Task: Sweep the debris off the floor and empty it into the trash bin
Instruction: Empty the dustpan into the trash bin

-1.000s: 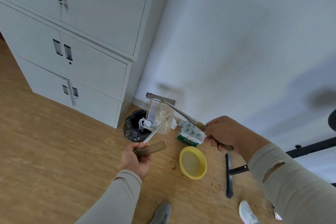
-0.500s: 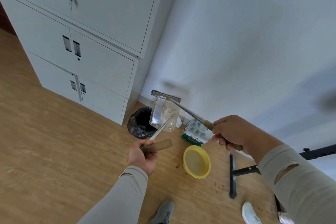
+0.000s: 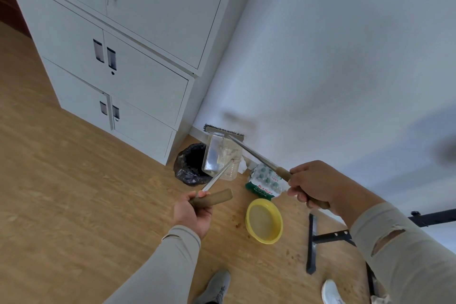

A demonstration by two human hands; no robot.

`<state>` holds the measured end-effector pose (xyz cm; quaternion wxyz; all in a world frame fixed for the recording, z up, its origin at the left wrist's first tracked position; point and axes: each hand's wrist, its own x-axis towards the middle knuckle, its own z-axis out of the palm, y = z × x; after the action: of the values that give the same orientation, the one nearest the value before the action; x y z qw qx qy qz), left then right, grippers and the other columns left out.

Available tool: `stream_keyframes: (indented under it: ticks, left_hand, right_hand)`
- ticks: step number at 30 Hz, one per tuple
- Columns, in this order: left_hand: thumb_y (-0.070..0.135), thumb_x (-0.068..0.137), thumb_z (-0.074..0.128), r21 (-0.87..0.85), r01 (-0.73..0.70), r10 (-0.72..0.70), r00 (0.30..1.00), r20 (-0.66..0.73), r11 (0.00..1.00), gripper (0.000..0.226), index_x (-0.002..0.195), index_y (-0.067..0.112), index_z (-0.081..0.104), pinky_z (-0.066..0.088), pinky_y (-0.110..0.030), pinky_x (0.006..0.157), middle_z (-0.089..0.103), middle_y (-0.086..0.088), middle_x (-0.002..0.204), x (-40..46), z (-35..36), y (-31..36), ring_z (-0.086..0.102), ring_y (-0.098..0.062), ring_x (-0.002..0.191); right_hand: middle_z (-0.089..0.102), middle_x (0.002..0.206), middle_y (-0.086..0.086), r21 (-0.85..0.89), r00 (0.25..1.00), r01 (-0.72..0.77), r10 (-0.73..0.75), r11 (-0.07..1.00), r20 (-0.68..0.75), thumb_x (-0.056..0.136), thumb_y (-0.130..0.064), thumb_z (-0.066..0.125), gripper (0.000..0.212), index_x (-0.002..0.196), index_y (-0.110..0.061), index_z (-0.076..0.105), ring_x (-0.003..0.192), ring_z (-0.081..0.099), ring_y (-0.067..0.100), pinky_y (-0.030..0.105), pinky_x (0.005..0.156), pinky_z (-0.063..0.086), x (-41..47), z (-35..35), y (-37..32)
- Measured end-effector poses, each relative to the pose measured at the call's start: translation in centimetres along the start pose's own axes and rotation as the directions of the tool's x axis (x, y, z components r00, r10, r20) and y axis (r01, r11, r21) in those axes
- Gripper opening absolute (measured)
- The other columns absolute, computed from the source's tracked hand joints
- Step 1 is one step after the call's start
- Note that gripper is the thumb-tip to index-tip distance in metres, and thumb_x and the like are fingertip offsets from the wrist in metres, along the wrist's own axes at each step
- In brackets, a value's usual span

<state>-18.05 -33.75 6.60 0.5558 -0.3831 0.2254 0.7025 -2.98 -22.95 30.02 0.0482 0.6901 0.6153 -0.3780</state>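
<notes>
A grey metal cabinet (image 3: 118, 57) stands at the far left of the wooden floor (image 3: 61, 192), against the white wall (image 3: 345, 57), and the black-lined trash bin (image 3: 191, 168) sits on the floor just beside its right corner. The left hand (image 3: 193, 212) is closed around the brown grip of the dustpan (image 3: 216, 157), whose metal shaft runs up and away from it; the clear pan is held up off the floor, tilted on edge, just right of the bin's rim and partly overlapping it in this view. Whether anything is in the pan cannot be told. Above the pan's top edge sits the dark bristle head of the brush (image 3: 223, 131), its shaft slanting down to the right into the right hand (image 3: 313, 185), which is wrapped tight round the brown handle. Between the hands, lower on the floor, lies a yellow bowl (image 3: 264, 223), with a green-and-white packet (image 3: 265, 182) beyond it by the wall. Small brown debris (image 3: 237, 224) speckles the floor left of the bowl and further right near a black metal frame (image 3: 312, 242). Compared with half a second ago, the pan and brush sit in much the same pose over the bin, with both grips unchanged; the view has shifted slightly, so that the cabinet shows further right.
</notes>
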Motion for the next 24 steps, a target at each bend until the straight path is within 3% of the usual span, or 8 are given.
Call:
stream_keyframes:
  ticks: [5,9,14,19,24]
  left_hand:
    - [-0.001,0.099,0.045,-0.055,0.004,-0.004,1.000,-0.004,0.999,0.017,0.109,0.010,0.054,0.054,-0.023,0.047,0.057,-0.008,0.070,0.0,0.1,0.5,0.060,-0.013,0.044]
    - [0.000,0.099,0.044,-0.114,0.004,-0.004,1.000,-0.006,0.993,0.013,0.100,0.010,0.051,0.056,-0.023,0.051,0.060,-0.006,0.058,0.6,0.7,0.7,0.062,-0.015,0.047]
    - [0.000,0.099,0.044,-0.248,0.000,-0.007,1.000,-0.025,0.969,0.013,0.102,0.010,0.052,0.057,-0.022,0.049,0.062,-0.006,0.060,1.4,0.9,0.9,0.065,-0.016,0.044]
    - [0.000,0.098,0.050,-0.375,-0.002,-0.017,0.999,-0.048,0.927,0.012,0.107,0.006,0.056,0.058,-0.028,0.074,0.064,-0.005,0.060,2.1,0.0,1.2,0.065,-0.015,0.059]
    - [0.002,0.097,0.049,-0.408,0.005,-0.028,0.998,-0.050,0.913,0.010,0.103,0.008,0.055,0.057,-0.026,0.061,0.063,-0.004,0.060,2.4,-0.5,1.5,0.063,-0.015,0.059]
  right_hand:
    - [0.072,0.082,0.021,-0.022,1.000,0.000,0.000,1.000,0.008,0.092,-0.001,0.056,0.018,0.089,-0.017,0.064,0.056,0.051,0.019,0.025,0.048,0.041,0.0,0.2,-0.2]
    - [0.072,0.085,0.025,-0.048,1.000,0.023,-0.023,0.999,0.002,0.092,0.001,0.055,0.021,0.085,-0.017,0.063,0.056,0.051,0.018,0.027,0.050,0.040,-0.1,0.3,-1.0]
    - [0.073,0.085,0.021,-0.074,1.000,0.030,-0.030,0.997,0.004,0.092,0.001,0.056,0.021,0.096,-0.018,0.063,0.056,0.052,0.018,0.028,0.049,0.041,0.4,0.5,-2.4]
    - [0.075,0.095,0.024,-0.108,0.999,0.045,-0.044,0.993,0.014,0.092,-0.002,0.058,0.025,0.112,-0.017,0.062,0.057,0.054,0.019,0.028,0.049,0.043,1.0,1.1,-3.4]
    - [0.074,0.096,0.026,-0.147,0.998,0.066,-0.062,0.987,0.031,0.091,-0.001,0.058,0.020,0.103,-0.016,0.065,0.057,0.053,0.020,0.028,0.050,0.043,1.1,1.6,-4.3]
